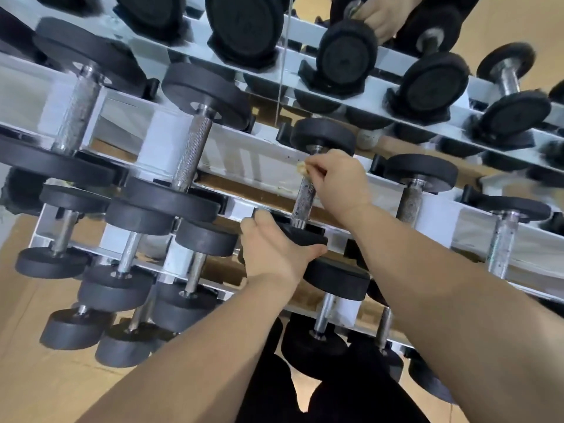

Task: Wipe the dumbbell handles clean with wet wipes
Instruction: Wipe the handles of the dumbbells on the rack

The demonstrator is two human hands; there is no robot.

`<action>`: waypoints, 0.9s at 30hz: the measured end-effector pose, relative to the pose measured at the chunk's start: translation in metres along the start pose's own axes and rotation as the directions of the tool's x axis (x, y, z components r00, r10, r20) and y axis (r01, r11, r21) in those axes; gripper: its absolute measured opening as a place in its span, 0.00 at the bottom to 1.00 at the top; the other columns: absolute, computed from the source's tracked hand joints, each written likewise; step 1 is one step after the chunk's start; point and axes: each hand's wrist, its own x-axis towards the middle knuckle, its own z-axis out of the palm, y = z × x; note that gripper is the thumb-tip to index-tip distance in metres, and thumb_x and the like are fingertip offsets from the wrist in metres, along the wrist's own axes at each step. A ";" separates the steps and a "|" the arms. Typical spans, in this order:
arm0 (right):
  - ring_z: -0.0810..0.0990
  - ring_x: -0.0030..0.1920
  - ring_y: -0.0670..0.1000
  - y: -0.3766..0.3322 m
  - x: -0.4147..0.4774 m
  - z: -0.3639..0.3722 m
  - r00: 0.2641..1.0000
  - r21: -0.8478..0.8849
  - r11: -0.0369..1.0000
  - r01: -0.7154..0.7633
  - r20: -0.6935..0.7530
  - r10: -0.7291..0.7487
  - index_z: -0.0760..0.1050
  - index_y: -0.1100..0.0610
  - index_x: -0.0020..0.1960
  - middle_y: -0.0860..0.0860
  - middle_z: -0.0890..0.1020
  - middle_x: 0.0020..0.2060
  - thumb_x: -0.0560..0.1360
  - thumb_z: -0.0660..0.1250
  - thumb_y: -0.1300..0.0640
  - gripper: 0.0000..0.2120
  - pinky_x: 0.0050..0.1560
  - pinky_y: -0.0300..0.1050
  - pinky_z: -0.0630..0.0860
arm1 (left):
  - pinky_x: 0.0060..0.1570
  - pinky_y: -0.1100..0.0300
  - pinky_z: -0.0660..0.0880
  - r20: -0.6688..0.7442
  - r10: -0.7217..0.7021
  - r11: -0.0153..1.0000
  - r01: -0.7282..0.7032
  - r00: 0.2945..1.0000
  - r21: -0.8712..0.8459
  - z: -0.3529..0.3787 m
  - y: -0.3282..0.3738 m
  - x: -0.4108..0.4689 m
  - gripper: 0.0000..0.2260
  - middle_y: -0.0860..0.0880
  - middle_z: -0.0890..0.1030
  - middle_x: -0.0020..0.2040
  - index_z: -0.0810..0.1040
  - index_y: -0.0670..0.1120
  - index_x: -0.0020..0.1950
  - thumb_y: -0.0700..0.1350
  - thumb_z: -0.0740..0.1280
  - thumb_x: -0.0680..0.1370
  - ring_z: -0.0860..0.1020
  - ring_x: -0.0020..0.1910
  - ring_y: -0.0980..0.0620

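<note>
A black dumbbell with a speckled, knurled metal handle [306,199] lies across the top tier of a silver rack [262,161]. My left hand [273,248] grips the dumbbell's near weight plate [305,235]. My right hand [338,178] is curled round the upper part of the handle and pinches a small yellowish wipe [302,169] against it. The far plate [323,135] shows above my right hand.
Several more dumbbells fill the rack on both sides, a large one [192,154] to the left and a rusty-handled one [410,203] to the right. Smaller dumbbells sit on lower tiers. A mirror [381,16] behind reflects the rack and a hand. Wooden floor lies below.
</note>
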 end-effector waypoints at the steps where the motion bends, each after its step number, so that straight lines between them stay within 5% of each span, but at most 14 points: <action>1: 0.79 0.49 0.54 -0.002 -0.007 -0.001 0.999 -0.004 1.000 0.025 0.034 -0.025 0.84 0.52 0.54 0.52 0.83 0.47 0.79 0.66 0.53 0.09 0.51 0.48 0.73 | 0.57 0.50 0.78 0.007 0.009 1.000 -0.010 1.000 0.006 -0.001 -0.001 0.001 0.42 0.49 0.66 0.55 0.66 0.47 0.57 0.66 0.82 0.56 0.75 0.56 0.46; 6: 0.81 0.48 0.58 -0.008 -0.023 -0.005 0.866 -0.056 0.934 0.354 0.396 -0.304 0.85 0.56 0.48 0.54 0.83 0.45 0.77 0.68 0.59 0.07 0.47 0.51 0.77 | 0.54 0.53 0.77 0.007 0.063 0.997 -0.063 0.998 0.051 -0.004 -0.004 0.003 0.44 0.50 0.65 0.53 0.67 0.45 0.58 0.68 0.81 0.55 0.75 0.54 0.48; 11: 0.80 0.44 0.62 -0.003 0.012 -0.012 0.980 -0.337 0.924 0.182 0.143 -0.141 0.82 0.57 0.49 0.56 0.78 0.43 0.77 0.66 0.60 0.07 0.44 0.52 0.78 | 0.54 0.51 0.77 0.044 0.032 0.998 -0.034 0.998 0.046 -0.006 -0.004 0.008 0.44 0.49 0.68 0.56 0.67 0.46 0.58 0.68 0.81 0.55 0.75 0.57 0.47; 14: 0.79 0.44 0.59 -0.009 0.000 -0.007 0.995 -0.188 0.977 0.100 0.045 -0.093 0.83 0.56 0.48 0.55 0.80 0.42 0.79 0.64 0.57 0.09 0.46 0.52 0.77 | 0.53 0.49 0.78 0.062 0.050 0.997 -0.053 0.997 0.048 -0.010 -0.005 0.012 0.43 0.48 0.68 0.55 0.67 0.46 0.58 0.68 0.82 0.55 0.75 0.58 0.45; 18: 0.81 0.49 0.55 -0.010 -0.039 -0.005 0.951 0.019 0.984 0.176 0.256 -0.175 0.85 0.55 0.51 0.52 0.86 0.47 0.78 0.67 0.56 0.08 0.53 0.52 0.77 | 0.44 0.54 0.73 0.076 0.071 0.997 -0.073 0.995 0.028 -0.013 -0.008 0.014 0.41 0.48 0.69 0.53 0.68 0.46 0.55 0.66 0.83 0.55 0.77 0.53 0.45; 20: 0.82 0.50 0.53 -0.004 -0.059 -0.005 0.978 0.108 0.987 0.116 0.159 -0.132 0.85 0.54 0.54 0.51 0.86 0.48 0.78 0.69 0.57 0.08 0.54 0.51 0.78 | 0.42 0.57 0.70 0.077 0.081 0.997 -0.082 0.994 0.011 -0.016 -0.010 0.014 0.40 0.48 0.70 0.51 0.66 0.46 0.52 0.67 0.82 0.54 0.76 0.50 0.47; 23: 0.81 0.50 0.49 0.002 -0.084 -0.014 0.995 0.289 0.953 -0.085 -0.033 0.098 0.85 0.55 0.54 0.49 0.86 0.48 0.79 0.69 0.57 0.07 0.56 0.48 0.77 | 0.51 0.54 0.76 0.100 0.053 0.998 -0.056 0.994 0.033 -0.023 -0.011 0.014 0.42 0.47 0.73 0.54 0.68 0.45 0.55 0.69 0.81 0.55 0.76 0.53 0.46; 27: 0.80 0.47 0.47 0.007 -0.115 -0.023 0.981 0.435 0.886 -0.160 -0.033 0.193 0.85 0.53 0.52 0.46 0.84 0.45 0.78 0.70 0.55 0.06 0.54 0.46 0.78 | 0.62 0.50 0.76 0.066 -0.029 0.998 0.032 0.997 -0.054 -0.024 -0.017 0.003 0.44 0.44 0.78 0.64 0.71 0.43 0.68 0.65 0.80 0.62 0.76 0.64 0.42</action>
